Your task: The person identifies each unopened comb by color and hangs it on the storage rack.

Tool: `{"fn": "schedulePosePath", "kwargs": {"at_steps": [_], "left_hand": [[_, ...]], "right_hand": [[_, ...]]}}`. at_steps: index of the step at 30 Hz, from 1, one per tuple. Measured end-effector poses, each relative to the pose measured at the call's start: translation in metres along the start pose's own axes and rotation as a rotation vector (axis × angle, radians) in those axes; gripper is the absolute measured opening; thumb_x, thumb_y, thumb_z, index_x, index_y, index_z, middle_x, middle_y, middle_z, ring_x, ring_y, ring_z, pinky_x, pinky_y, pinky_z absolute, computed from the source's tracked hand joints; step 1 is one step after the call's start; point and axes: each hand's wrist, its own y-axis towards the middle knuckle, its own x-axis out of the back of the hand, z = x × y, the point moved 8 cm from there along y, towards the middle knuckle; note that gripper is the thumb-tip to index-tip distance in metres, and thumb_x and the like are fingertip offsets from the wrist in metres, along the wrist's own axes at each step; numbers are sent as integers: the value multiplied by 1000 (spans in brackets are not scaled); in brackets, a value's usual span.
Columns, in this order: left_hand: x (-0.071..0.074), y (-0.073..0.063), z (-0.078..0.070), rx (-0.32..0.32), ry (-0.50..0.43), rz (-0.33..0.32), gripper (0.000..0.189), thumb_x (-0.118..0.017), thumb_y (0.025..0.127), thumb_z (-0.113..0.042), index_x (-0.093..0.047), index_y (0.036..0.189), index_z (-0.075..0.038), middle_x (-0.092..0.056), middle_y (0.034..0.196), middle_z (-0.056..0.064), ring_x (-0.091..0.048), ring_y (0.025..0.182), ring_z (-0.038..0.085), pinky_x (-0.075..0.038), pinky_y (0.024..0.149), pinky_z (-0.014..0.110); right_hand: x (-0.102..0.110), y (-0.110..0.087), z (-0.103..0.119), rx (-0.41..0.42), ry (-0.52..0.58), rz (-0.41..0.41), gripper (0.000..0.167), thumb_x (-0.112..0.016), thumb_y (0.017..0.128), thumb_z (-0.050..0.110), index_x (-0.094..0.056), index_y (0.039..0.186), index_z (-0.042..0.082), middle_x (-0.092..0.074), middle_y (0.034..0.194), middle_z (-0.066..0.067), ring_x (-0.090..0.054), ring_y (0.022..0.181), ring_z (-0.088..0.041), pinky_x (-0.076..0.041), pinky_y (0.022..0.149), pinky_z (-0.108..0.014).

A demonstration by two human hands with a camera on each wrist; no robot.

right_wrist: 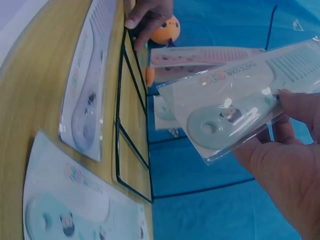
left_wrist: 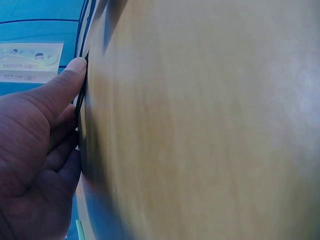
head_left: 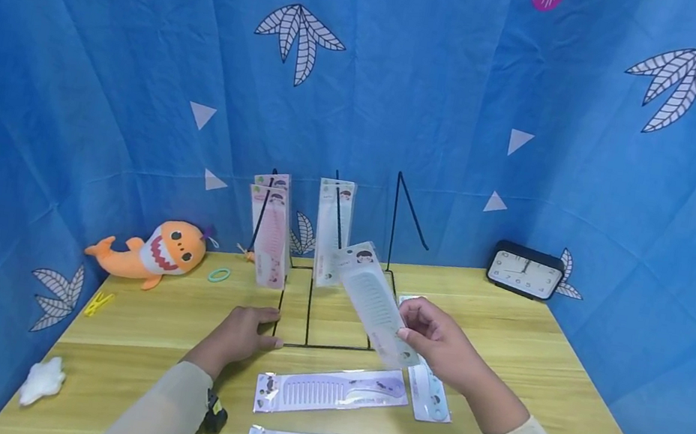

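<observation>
My right hand point(head_left: 444, 342) pinches the lower end of a mint-green comb in a clear packet point(head_left: 375, 305), tilted in front of the black wire rack point(head_left: 334, 348). That packet's panda print shows in the right wrist view. My left hand point(head_left: 236, 336) rests on the table, its fingertips and thumb touching the rack's base at the front left. Two pink packaged combs point(head_left: 272, 243) hang on the rack's left hook, and pale green packaged combs point(head_left: 330, 233) on the middle hook. The right hook point(head_left: 413, 212) bears nothing.
Two lilac packaged combs point(head_left: 327, 390) lie before the rack, and a blue-green packaged comb point(head_left: 431, 397) lies under my right hand. An orange plush shark point(head_left: 167, 253), teal ring point(head_left: 219, 275), yellow clip point(head_left: 99, 303) and white star point(head_left: 43, 381) are left; a clock point(head_left: 525, 271) stands back right.
</observation>
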Motion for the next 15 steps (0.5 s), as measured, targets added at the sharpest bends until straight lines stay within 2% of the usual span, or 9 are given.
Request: {"fn": "schedulePosePath", "kwargs": {"at_steps": [9,15], "left_hand": [[1,-1,-2,-33,2,-1,61,-86,96,-29,-67,149,-6,-59,162,12,-47,156,41,-39,131,58],[0,1,-1,-28,3,1,61,-85,97,-31,-66,150,-8,-58,163,10,-46,157,39,-38,132,56]], "right_hand": [[-12,8,-8,-49,3,-21,18,-61,110,4,-62,125,14,-71,137,-12,-66,133,-36,-56,110,-69],[-17,13,-10,-53,12,-32,19,-61,110,4,-62,126,14,-70,135,-12,-65,136,-37,-54,114,-69]]}}
